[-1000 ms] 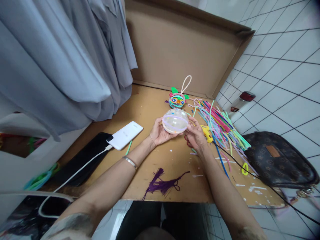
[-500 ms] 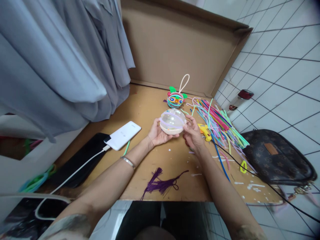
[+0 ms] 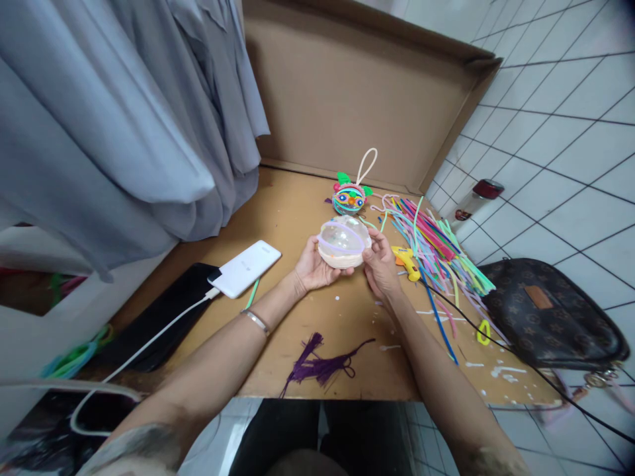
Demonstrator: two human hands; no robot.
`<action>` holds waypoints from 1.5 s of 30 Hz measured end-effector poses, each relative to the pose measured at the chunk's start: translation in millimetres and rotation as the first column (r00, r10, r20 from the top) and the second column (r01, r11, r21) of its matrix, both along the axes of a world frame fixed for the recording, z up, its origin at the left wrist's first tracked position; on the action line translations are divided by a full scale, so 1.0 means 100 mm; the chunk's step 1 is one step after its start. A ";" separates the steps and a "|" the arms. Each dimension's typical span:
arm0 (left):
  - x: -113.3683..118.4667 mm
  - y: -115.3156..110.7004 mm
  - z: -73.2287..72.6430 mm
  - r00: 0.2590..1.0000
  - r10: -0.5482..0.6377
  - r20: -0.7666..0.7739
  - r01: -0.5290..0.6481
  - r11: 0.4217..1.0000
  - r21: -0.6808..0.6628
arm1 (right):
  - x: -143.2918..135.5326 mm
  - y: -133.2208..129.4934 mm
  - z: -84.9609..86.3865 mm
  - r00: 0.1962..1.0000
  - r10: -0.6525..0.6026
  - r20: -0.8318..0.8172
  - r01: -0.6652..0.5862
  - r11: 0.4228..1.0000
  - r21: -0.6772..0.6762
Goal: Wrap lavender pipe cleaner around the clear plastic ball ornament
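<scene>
A clear round ball [image 3: 343, 239] with a pale fuzzy rim and a lilac strip across its face is held over the middle of the table. My left hand [image 3: 317, 266] cups it from the left and below, fingers wrapped under it. From the right, my right hand [image 3: 381, 264] grips its edge between thumb and fingers. Just behind stands a decorated ball [image 3: 348, 199] with two eyes, green ears and a cream loop. A yellow glue gun [image 3: 407, 263] lies right of my right hand.
Colourful pipe cleaners [image 3: 431, 238] spread at the right, beside a brown patterned bag [image 3: 555, 311]. Purple tassels [image 3: 322, 365] lie at the front edge. A white phone [image 3: 248, 268] with a cable is at the left, near a grey curtain [image 3: 124, 119]. A cardboard panel [image 3: 357, 99] stands behind.
The clear ball has tilted slightly in my hands, and its lilac strip now shows as a wider loop. Both hands keep nearly the same place.
</scene>
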State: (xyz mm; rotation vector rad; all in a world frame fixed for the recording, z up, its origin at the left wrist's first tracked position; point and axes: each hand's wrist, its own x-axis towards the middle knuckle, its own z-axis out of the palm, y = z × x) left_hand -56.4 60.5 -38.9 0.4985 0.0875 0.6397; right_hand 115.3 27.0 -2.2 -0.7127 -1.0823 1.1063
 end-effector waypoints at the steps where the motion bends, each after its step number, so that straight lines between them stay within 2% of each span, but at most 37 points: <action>1: 0.00 0.00 0.00 1.000 0.002 -0.002 -0.002 1.000 0.001 | 0.00 0.00 0.00 1.000 0.007 0.000 -0.007 1.000 -0.001; 16: -0.02 0.00 0.05 0.991 0.070 -0.118 -0.072 0.997 -0.016 | 0.08 0.01 0.05 0.978 0.188 -0.087 -0.195 0.977 -0.089; 27: -0.04 -0.02 0.09 1.000 0.002 -0.006 -0.003 0.995 -0.104 | 0.09 0.01 0.05 0.957 0.223 -0.187 -0.250 0.959 -0.135; 37: -0.03 -0.01 0.09 0.999 0.026 -0.039 -0.030 0.994 -0.107 | 0.12 0.05 0.00 0.966 0.212 -0.149 -0.231 0.966 -0.119; 45: -0.02 -0.03 0.12 0.998 0.047 -0.041 -0.051 0.992 -0.113 | 0.07 0.08 -0.01 0.983 0.120 -0.140 -0.137 0.983 -0.123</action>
